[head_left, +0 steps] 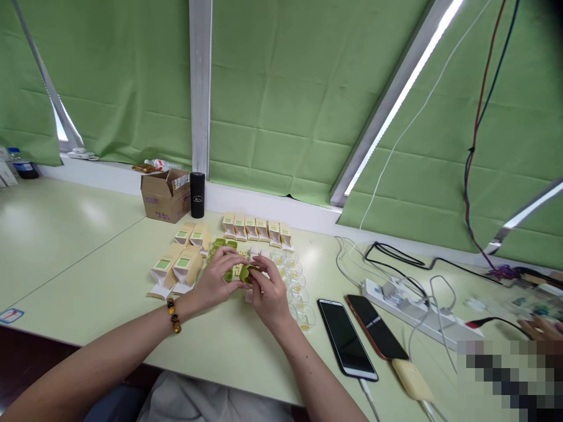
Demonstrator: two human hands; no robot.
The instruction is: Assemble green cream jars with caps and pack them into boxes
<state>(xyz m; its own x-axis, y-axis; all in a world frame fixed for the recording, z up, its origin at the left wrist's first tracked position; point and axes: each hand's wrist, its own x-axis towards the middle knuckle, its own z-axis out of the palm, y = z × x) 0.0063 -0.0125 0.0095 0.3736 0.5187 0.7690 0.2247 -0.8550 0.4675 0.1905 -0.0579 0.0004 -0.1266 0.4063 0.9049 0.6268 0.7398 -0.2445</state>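
Note:
My left hand (220,276) and my right hand (269,292) meet over the table, fingers closed around a small olive-green piece (247,273) between them. Its exact kind is partly hidden by the fingers. Behind my left hand lie several green pieces (225,242) of similar colour. Some small yellow pieces (240,254) and white blocks (255,252) show just beyond the fingers. Beside my right hand stand rows of clear plastic cups (297,288) with yellow spots inside.
Small cream boxes with open flaps stand at the back (250,227) and left (187,264). Behind them are a cardboard box (165,196) and a black tumbler (197,196). Two phones (347,339) (376,326), a power strip (409,310) and cables lie right, near another person's hand (543,328).

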